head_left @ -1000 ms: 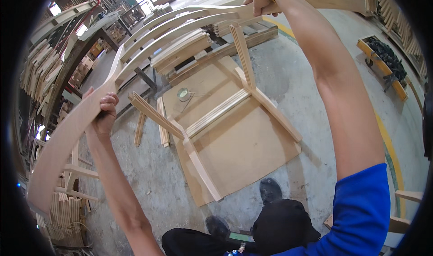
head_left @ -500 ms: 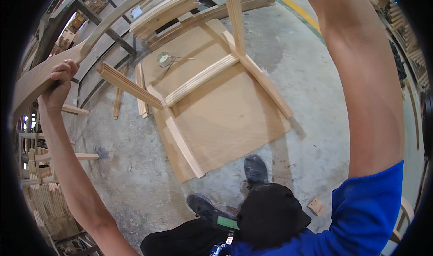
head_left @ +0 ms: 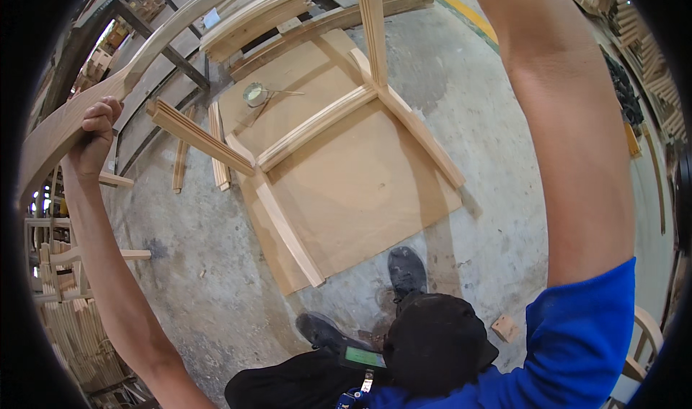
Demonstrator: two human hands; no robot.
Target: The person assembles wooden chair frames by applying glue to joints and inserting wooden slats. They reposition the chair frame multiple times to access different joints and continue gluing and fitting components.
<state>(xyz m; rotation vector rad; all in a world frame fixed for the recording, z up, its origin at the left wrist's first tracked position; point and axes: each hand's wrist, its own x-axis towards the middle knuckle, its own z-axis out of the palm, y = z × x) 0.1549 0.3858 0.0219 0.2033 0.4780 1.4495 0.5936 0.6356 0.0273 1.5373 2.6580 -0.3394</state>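
My left hand [head_left: 95, 136] is closed around the wide left end of a long curved wooden rail [head_left: 155, 47], held up at the left. The rail arches toward the top edge, where it runs out of the picture. My right arm [head_left: 566, 135] reaches up past the top edge, so its hand is hidden. Below stands a pale wooden frame [head_left: 317, 129]: a crossbar joins two side pieces, and two grooved posts rise from the joints. A thin brown board [head_left: 382, 200] lies under it on the floor.
A small round dish [head_left: 254, 94] with a thin stick sits on the board. Stacked wooden strips [head_left: 259, 16] lie behind it, and loose strips [head_left: 218, 149] lie to its left. A wood block [head_left: 505, 328] is on the floor near my right side. Wooden parts line both sides.
My grip on the curved rail is unchanged. The whole view has shifted slightly, with the floor frame and my right arm appearing a little further left.
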